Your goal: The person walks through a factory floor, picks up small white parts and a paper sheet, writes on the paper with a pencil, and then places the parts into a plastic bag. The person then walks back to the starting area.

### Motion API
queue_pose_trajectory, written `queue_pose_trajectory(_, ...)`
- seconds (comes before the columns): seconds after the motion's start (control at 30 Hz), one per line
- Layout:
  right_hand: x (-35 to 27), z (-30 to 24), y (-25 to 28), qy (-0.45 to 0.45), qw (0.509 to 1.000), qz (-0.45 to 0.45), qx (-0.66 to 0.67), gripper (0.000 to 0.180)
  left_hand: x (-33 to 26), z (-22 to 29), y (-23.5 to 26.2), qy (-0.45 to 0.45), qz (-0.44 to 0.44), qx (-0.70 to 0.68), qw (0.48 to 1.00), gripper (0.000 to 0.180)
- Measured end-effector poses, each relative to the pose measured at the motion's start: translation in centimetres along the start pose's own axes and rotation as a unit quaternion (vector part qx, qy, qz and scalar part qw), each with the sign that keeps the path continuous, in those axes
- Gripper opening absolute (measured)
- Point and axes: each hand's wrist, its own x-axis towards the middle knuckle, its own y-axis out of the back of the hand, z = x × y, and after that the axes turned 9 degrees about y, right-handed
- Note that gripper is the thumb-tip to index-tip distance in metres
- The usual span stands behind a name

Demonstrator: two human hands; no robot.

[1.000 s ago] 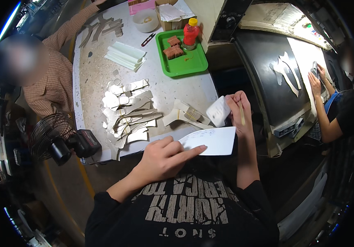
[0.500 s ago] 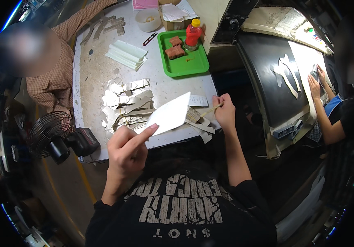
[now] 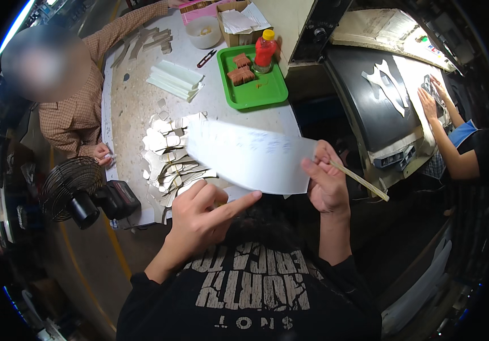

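A white sheet of paper (image 3: 250, 159) with faint blue handwriting is held up above the near edge of the table. My right hand (image 3: 329, 182) grips its right end between thumb and fingers. From the same hand a pale yellow rubber band (image 3: 364, 183) sticks out to the right. My left hand (image 3: 202, 213) has its index finger stretched out, its tip at the sheet's lower edge; the other fingers are curled, and the palm is hidden. Left of the sheet lies a pile of pale, curved cut pieces (image 3: 168, 153), partly covered by it.
On the table (image 3: 136, 113) are folded pale sheets (image 3: 176, 79), a green tray (image 3: 244, 102) with brown pieces and a red bottle (image 3: 265, 51), snips (image 3: 206, 58) and a white bowl (image 3: 203, 33). A black fan (image 3: 77, 190) stands at left. Co-workers sit left and right.
The sheet has passed from my left hand to my right and turned flatter. The rubber band, earlier stretched from the bundle, is now off it in my right hand. The left index finger has moved right.
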Motion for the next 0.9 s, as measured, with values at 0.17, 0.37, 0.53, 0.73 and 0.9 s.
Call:
queue_pose_trajectory(0.17,-2.1,-1.7,1.4,0.126,0.989,0.028,0.074,0.029,-3.4,-2.1,0.0,0.053,-0.136,-0.261,0.954,0.048)
queue_pose_trajectory(0.37,-6.0,-2.8,0.3,0.173,0.981,-0.004,-0.091,0.031,-7.6,-4.2,0.4,0.146,-0.02,-0.656,0.74,0.098)
queue_pose_trajectory(0.53,-9.0,-2.4,-1.5,0.202,0.968,-0.005,-0.152,0.033,-6.4,-0.2,5.6,0.21,0.16,-0.579,0.772,0.057)
queue_pose_trajectory(0.73,-11.1,-1.5,-3.5,0.204,0.969,0.002,-0.137,0.033,-8.2,0.9,8.8,0.22,0.155,-0.545,0.794,0.059)
queue_pose_trajectory(0.9,-12.1,-0.9,-2.5,0.224,0.965,-0.032,-0.131,0.033,-9.5,1.6,7.7,0.18,0.174,-0.546,0.799,0.048)
